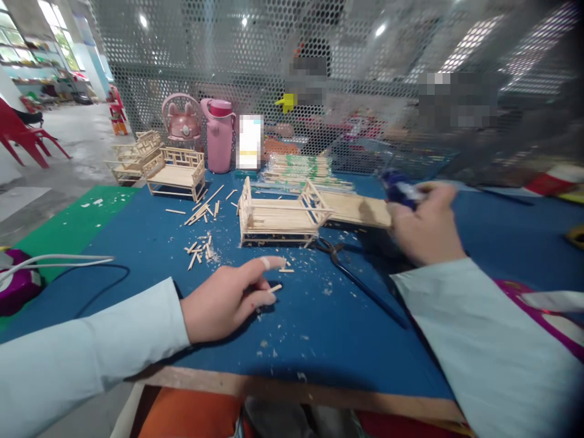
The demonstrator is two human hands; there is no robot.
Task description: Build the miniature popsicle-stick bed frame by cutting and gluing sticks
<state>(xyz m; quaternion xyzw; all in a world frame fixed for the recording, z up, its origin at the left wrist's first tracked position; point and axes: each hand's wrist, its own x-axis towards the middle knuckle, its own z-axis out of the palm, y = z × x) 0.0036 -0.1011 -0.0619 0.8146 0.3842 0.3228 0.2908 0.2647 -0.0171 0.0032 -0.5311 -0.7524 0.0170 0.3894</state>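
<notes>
Sticks [292, 159] lie in clear wrapping [319, 165]; left fingers [260, 298] pinch a short piece [275, 288], right fingers [440, 193] curl round a blurred blue object [401, 189].

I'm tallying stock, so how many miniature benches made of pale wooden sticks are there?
3 visible: a centre bench on the blue tabletop, a left bench, and a rear bench partly behind that one. Overlap there may hide another.

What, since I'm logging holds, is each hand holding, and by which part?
The left hand pinches a short stick near one end; the right hand holds a blue object, too blurred to tell by which part.
</notes>
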